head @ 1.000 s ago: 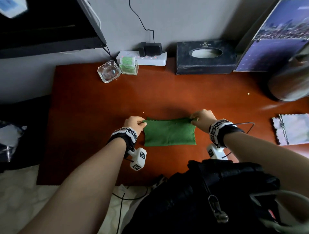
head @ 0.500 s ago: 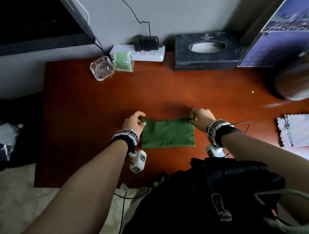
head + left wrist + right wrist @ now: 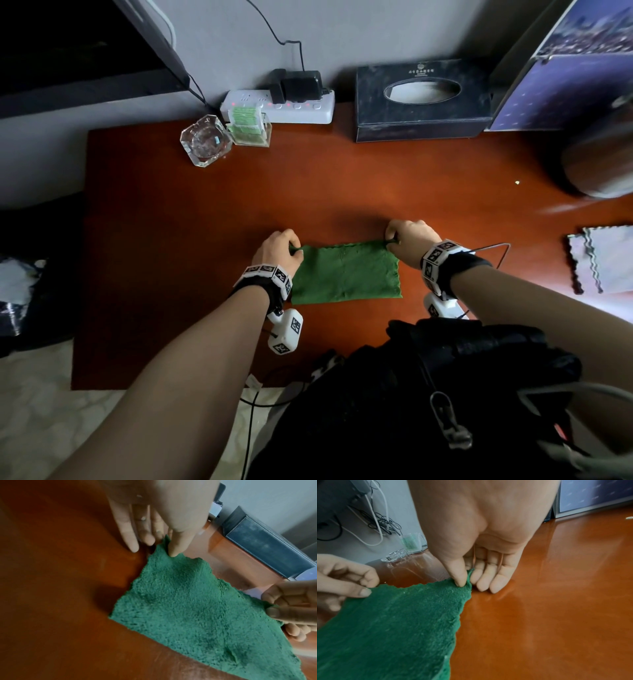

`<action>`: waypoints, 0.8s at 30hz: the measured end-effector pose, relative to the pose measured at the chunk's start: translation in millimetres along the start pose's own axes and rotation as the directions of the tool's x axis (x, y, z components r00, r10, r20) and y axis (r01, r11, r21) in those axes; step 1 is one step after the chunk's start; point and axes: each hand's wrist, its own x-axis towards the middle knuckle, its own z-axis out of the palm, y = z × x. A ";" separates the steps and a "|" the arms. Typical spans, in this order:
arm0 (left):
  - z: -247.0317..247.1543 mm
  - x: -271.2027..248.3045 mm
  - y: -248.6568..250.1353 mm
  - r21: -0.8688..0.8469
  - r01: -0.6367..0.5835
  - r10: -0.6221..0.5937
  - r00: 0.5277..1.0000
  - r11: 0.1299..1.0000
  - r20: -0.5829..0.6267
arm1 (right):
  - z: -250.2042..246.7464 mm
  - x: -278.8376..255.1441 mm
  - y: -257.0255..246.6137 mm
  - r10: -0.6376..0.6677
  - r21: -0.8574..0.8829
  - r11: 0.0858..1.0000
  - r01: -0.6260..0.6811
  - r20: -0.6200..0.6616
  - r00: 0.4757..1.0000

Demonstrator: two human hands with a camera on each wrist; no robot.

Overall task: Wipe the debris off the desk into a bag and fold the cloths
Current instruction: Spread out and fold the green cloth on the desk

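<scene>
The green cloth (image 3: 346, 274) lay folded on the tabletop (image 3: 171, 240), near its front edge. The left hand (image 3: 279, 251) pinched the cloth's far left corner between thumb and fingers (image 3: 126, 534). The right hand (image 3: 411, 240) pinched the far right corner likewise. A grey cloth (image 3: 606, 260) lay well apart at the right.

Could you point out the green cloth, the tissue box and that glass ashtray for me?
green cloth (image 3: 346, 275): head view, middle of its top face.
tissue box (image 3: 421, 118): head view, dark front wall below the opening.
glass ashtray (image 3: 205, 140): head view, centre of the bowl.
</scene>
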 end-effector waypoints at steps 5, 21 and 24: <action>-4.4 -6.2 -8.7 -0.083 -0.014 0.011 0.999 0.996 -0.036 | -2.2 -6.1 -3.3 0.010 -0.015 1.000 -0.010 -0.017 1.000; -4.8 -4.4 -6.8 -0.013 -0.011 0.011 0.998 1.000 -0.055 | -3.7 -15.2 -10.4 0.037 0.075 0.997 -0.033 -0.054 0.998; -1.7 -5.0 8.0 -0.014 -0.077 0.076 0.994 0.997 -0.077 | -6.0 -16.8 -10.2 0.068 0.181 0.982 -0.054 -0.070 0.995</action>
